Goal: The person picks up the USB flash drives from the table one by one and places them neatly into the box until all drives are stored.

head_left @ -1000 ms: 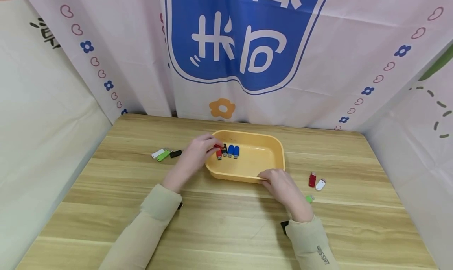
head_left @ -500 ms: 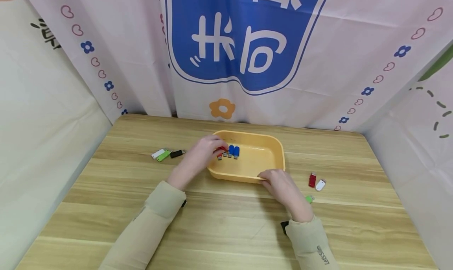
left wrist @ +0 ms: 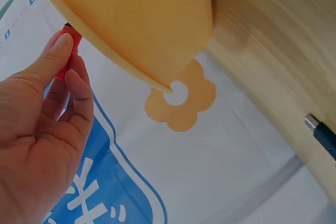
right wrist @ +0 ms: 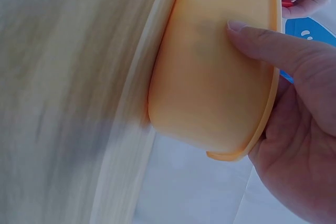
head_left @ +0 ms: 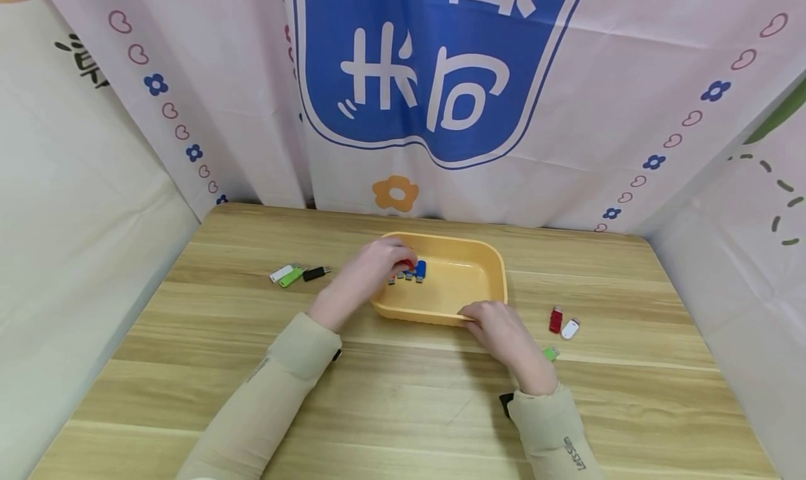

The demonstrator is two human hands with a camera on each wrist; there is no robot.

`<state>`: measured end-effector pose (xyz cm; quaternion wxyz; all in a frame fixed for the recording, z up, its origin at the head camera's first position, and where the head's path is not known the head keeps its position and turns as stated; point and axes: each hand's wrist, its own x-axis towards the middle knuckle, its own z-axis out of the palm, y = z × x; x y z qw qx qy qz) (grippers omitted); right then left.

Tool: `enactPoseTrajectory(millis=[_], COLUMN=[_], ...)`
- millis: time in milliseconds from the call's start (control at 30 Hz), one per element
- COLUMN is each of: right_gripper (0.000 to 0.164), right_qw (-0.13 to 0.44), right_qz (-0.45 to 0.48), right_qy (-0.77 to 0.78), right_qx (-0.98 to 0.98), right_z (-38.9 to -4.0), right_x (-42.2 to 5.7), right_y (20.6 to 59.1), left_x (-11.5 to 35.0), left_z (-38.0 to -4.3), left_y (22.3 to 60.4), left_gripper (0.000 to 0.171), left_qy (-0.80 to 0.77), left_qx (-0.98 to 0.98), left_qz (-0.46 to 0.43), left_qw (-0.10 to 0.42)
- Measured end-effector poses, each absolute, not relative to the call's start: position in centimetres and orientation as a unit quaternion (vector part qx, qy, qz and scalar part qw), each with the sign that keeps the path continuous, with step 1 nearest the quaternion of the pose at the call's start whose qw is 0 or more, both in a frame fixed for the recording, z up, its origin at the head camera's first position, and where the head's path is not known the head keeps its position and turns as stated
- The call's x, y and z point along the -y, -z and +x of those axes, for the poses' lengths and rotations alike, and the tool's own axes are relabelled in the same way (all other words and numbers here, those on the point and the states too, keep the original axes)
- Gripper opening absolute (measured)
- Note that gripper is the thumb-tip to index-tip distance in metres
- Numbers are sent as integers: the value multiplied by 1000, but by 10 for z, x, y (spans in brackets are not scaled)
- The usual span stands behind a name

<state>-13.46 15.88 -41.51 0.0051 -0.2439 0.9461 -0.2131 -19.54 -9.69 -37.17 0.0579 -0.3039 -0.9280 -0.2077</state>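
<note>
A red USB stick [left wrist: 70, 45] is pinched between the thumb and fingers of my left hand [head_left: 374, 264], over the left part of a yellow plastic tray [head_left: 453, 318]. Below and beside those fingers several sticks lie in a row inside the tray. A blue USB stick [head_left: 421, 270] shows at the row's right end, while the others are partly covered by the hand. My right hand [head_left: 500, 332] grips the tray's near rim toward the right corner. In the right wrist view its thumb [right wrist: 262, 43] presses the tray's outer wall [right wrist: 210, 87].
Left of the tray lie a white USB stick [head_left: 281, 273], a green one [head_left: 292, 277] and a black one [head_left: 313, 273]. On the right are a dark red stick [head_left: 555, 320], a white one [head_left: 569, 329] and a green one [head_left: 551, 354]. A printed curtain [head_left: 252, 151] hangs behind the table.
My left hand has moved rightward over the row with the red USB stick, covering more of the sticks in the tray. The right hand and the tray stay nearly still.
</note>
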Motion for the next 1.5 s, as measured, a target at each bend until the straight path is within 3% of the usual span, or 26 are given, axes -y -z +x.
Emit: enactPoseTrajectory(millis=[333, 633, 1167, 1500], right_gripper=[9, 9, 7, 8], right_qw=[6, 7, 5, 9], right_qz=[-245, -242, -249, -249], right_qy=[214, 219, 212, 212], right_qx=[-946, -945, -945, -945], right_z=[-135, -135, -135, -136], right_x=[-160, -160, -160, -160], right_y=[415, 414, 414, 414], left_x=[82, 66, 49, 41], left_z=[-202, -204, -211, -217], left_y=[368, 363, 370, 377], left_gripper=[9, 11, 9, 18], left_qy=[163, 133, 140, 120], left_qx=[919, 929, 930, 941], left_qz=[-351, -345, -339, -312], left_qw=[77, 28, -12, -47])
